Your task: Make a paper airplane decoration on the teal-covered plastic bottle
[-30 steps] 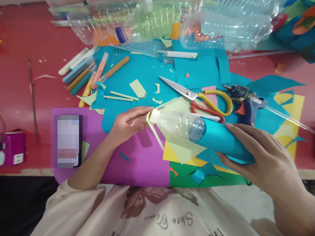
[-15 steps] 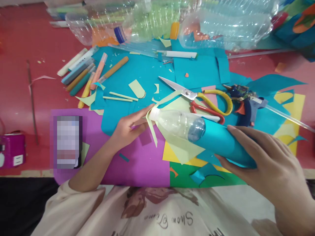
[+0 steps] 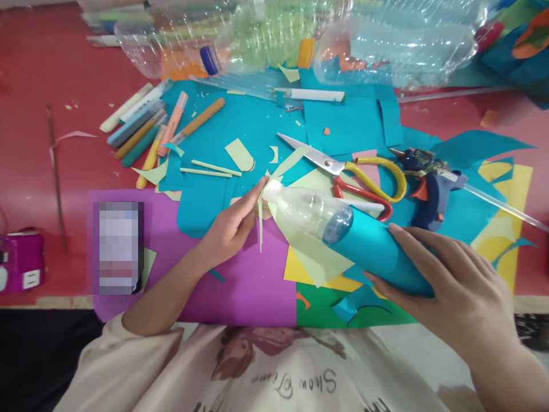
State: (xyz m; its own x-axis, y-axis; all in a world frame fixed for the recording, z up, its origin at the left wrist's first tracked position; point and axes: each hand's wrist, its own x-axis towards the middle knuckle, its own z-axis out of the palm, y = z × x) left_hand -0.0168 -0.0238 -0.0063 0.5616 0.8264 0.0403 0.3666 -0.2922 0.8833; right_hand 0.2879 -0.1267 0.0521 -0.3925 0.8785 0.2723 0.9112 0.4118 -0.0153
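A clear plastic bottle (image 3: pixel 311 213) lies on its side in front of me, its lower half wrapped in teal paper (image 3: pixel 381 252). My right hand (image 3: pixel 454 286) is wrapped round the teal end and holds it. My left hand (image 3: pixel 229 229) pinches a pale green paper strip (image 3: pixel 274 177) against the bottle's neck; one end of the strip hangs down and the other points up toward the scissors.
Scissors (image 3: pixel 343 169) with yellow and red handles and a blue glue gun (image 3: pixel 429 183) lie just beyond the bottle. Markers (image 3: pixel 150 129) are spread at the left, empty clear bottles (image 3: pixel 300 34) at the back. A phone (image 3: pixel 118 246) rests on purple paper (image 3: pixel 240 280).
The bottle has turned slightly and its neck has risen a little. My left hand's fingers have closed onto the green strip at the neck, and the strip's hanging end has swung toward vertical.
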